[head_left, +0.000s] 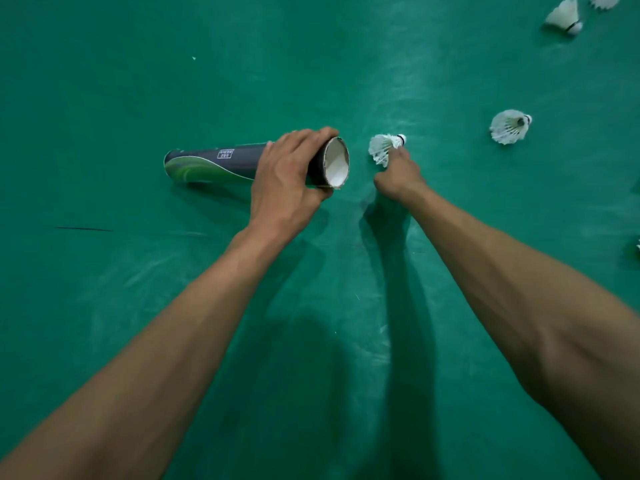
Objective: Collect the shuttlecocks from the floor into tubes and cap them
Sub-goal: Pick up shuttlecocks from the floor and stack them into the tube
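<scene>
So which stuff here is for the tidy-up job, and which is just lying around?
For the job: tube in left hand; shuttlecock at right hand; loose shuttlecocks.

Just lying about: thin dark line and white specks on the green floor.

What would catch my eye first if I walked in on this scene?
Probably the two bare arms reaching over the green floor. The left hand grips a dark tube near its open end, which faces right. Just beside that opening, the right hand pinches a white shuttlecock, while more shuttlecocks lie scattered at the upper right.
</scene>
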The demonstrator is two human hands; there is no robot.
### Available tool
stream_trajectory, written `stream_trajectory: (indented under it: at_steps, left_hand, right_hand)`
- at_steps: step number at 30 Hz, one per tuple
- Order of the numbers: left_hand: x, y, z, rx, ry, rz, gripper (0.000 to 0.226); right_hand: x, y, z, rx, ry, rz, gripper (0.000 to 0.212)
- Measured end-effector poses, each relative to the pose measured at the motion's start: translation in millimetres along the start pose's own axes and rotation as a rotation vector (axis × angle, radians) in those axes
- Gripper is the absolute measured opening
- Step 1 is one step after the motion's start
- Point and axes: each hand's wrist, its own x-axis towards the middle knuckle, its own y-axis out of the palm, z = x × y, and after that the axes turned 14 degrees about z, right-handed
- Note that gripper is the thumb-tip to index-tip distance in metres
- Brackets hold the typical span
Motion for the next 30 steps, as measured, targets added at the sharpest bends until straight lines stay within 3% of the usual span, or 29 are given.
stream_trajectory:
  at_steps: [6,11,19,26,30]
  left_hand:
    - [3.7,-1.6,-5.2,0.001,-0.038,-0.003,0.078]
    - [2.0,-12.1,-5.3,-0.005,-0.034,-0.014,0.079]
    - [-10.5,-36.6,-16.4,-0.056,-0.057,-0.039,0.083]
    - [-14.8,-58.5,-56.1,-0.130,-0.017,-0.091,0.079]
    - [-21.2,-70.1,-72.0,-0.265,-0.011,-0.139,0.077]
  right_hand:
    - [-16.1,6.2,2.3,0.144,-0.146,-0.303,0.049]
    - [-49.8,16.6,7.4,0.067,-0.493,-0.455,0.023]
    - [-130.2,-25.4,30.8,0.477,-0.623,-0.778,0.018]
    - [-176.6,-17.0,55.2,0.218,-0.822,-0.645,0.012]
    - [-195.7,-34.6,60.9,0.050,-0.874,-0.527,0.032]
